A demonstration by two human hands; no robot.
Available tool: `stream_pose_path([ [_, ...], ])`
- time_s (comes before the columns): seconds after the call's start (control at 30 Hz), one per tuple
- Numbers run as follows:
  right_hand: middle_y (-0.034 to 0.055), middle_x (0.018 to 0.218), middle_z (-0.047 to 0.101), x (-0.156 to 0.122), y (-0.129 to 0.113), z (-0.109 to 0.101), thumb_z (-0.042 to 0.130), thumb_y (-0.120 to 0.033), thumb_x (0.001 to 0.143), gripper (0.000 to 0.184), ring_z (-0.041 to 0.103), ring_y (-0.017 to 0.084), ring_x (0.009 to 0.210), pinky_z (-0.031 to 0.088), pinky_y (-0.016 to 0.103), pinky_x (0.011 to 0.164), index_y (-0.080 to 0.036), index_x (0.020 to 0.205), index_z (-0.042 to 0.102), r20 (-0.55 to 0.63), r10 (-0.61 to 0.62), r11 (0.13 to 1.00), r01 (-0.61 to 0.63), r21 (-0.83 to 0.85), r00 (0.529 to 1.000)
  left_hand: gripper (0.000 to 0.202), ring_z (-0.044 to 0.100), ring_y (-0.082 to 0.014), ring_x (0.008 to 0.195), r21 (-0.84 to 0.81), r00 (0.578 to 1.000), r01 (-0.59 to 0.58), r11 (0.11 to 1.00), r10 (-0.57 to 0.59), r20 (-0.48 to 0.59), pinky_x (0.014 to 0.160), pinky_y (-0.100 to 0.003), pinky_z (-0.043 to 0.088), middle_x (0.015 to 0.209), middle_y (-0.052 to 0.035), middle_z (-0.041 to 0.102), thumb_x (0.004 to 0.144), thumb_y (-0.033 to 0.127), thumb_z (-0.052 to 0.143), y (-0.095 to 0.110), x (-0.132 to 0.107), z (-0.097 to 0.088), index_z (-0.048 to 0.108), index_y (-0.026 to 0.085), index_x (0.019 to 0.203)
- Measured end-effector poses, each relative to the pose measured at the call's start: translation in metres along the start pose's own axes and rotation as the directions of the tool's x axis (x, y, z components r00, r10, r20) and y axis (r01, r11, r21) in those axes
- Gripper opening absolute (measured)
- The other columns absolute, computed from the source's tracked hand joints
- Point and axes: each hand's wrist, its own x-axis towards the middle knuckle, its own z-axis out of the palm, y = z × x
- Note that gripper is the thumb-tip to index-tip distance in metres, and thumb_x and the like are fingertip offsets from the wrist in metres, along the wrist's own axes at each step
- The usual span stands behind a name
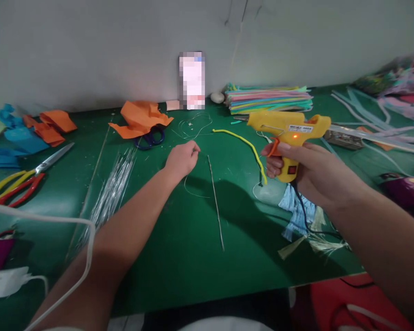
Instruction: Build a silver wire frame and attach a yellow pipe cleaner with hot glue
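Observation:
My right hand (pixel 313 177) is wrapped round the handle of a yellow hot glue gun (pixel 279 126), fingers by its orange trigger. An orange light glows on its side, and the nozzle points left above the table. My left hand (pixel 182 159) is closed near the table's middle, thumb and fingers together; what they hold, if anything, is too small to make out. A fine clear thread (pixel 193 193) curves out below it. Just right of this hand lies a thin twisted wire (pixel 214 197). A yellow pipe cleaner (pixel 243 140) lies bent between both hands.
Several straight wires (pixel 112 188) lie left, near scissors (pixel 34 172) and orange paper (pixel 141 119). A phone (pixel 192 80) leans on the wall beside bundled pipe cleaners (pixel 267 99). Blue tassels (pixel 295 207) lie under my right wrist. A white cable (pixel 89 248) crosses my left forearm.

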Motion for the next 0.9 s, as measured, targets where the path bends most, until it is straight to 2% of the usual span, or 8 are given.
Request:
stream_pose_path([
  [0.13,-0.0007,0.066,0.053,-0.001,0.004,0.002,0.068,-0.044,0.087,0.024,0.051,0.012,0.06,0.044,0.028,0.059,-0.02,0.086,0.068,0.058,0.018,0.998,-0.014,-0.06,0.998,0.013,0.057,-0.014,0.061,-0.116,0.998,0.054,0.992,-0.058,-0.027,0.056,-0.027,0.041,0.069,-0.002,0.065,0.089,0.021,0.055,0.0,-0.001,-0.001,0.067,0.019,0.092],
  [0.27,0.0011,0.07,0.059,0.013,0.008,0.001,0.066,-0.05,0.088,0.031,0.054,0.012,0.059,0.044,0.029,0.058,-0.019,0.091,0.067,0.099,0.052,0.989,-0.038,-0.142,0.994,0.009,0.055,-0.0123,0.057,-0.195,0.994,0.088,0.977,-0.099,-0.044,0.053,-0.026,0.041,0.069,-0.0022,0.066,0.086,0.019,0.056,0.009,-0.002,0.003,0.065,0.019,0.087],
  [0.47,0.001,0.074,0.062,0.042,0.024,-0.002,0.062,-0.046,0.091,0.027,0.056,0.011,0.052,0.039,0.03,0.056,-0.019,0.088,0.063,0.119,0.113,0.962,-0.079,-0.262,0.986,0.018,0.047,-0.0115,0.049,-0.208,0.995,0.089,0.974,-0.097,-0.026,0.052,-0.027,0.038,0.055,0.0027,0.055,0.081,0.012,0.054,0.015,-0.004,0.005,0.069,0.02,0.086],
  [0.57,-0.0001,0.071,0.06,0.05,0.039,-0.004,0.059,-0.049,0.092,0.03,0.053,0.011,0.049,0.038,0.03,0.053,-0.02,0.089,0.064,0.073,0.144,0.945,-0.115,-0.307,0.987,0.023,0.046,-0.012,0.049,-0.197,0.997,0.069,0.978,-0.074,-0.022,0.055,-0.028,0.04,0.052,0.004,0.051,0.082,0.012,0.053,0.013,-0.006,0.003,0.071,0.021,0.092],
  [0.7,0.0026,0.073,0.064,0.056,0.057,-0.007,0.064,-0.055,0.085,0.035,0.058,0.014,0.055,0.044,0.031,0.055,-0.02,0.083,0.065,-0.034,0.156,0.875,-0.154,-0.46,0.987,0.025,0.045,-0.0112,0.048,-0.171,1.0,0.0,0.985,-0.003,-0.019,0.058,-0.028,0.042,0.05,0.0051,0.047,0.085,0.013,0.052,0.012,-0.009,0.004,0.071,0.021,0.097],
  [0.83,0.0045,0.071,0.067,0.054,0.062,-0.004,0.06,-0.061,0.083,0.041,0.061,0.017,0.06,0.047,0.034,0.061,-0.021,0.075,0.064,-0.034,0.15,0.827,-0.144,-0.543,0.988,0.025,0.043,-0.0104,0.047,-0.145,0.997,-0.042,0.989,0.032,-0.072,0.06,-0.028,0.044,0.048,0.0061,0.044,0.083,0.011,0.052,0.01,-0.009,0.005,0.072,0.019,0.096],
  [0.9,0.0062,0.07,0.068,0.051,0.06,0.0,0.054,-0.067,0.083,0.047,0.063,0.019,0.064,0.047,0.036,0.063,-0.023,0.07,0.065,-0.021,0.179,0.767,-0.152,-0.623,0.984,0.026,0.043,-0.01,0.045,-0.14,0.996,-0.038,0.989,0.027,-0.083,0.059,-0.028,0.043,0.048,0.0063,0.045,0.083,0.01,0.052,0.01,-0.008,0.005,0.073,0.019,0.096],
])
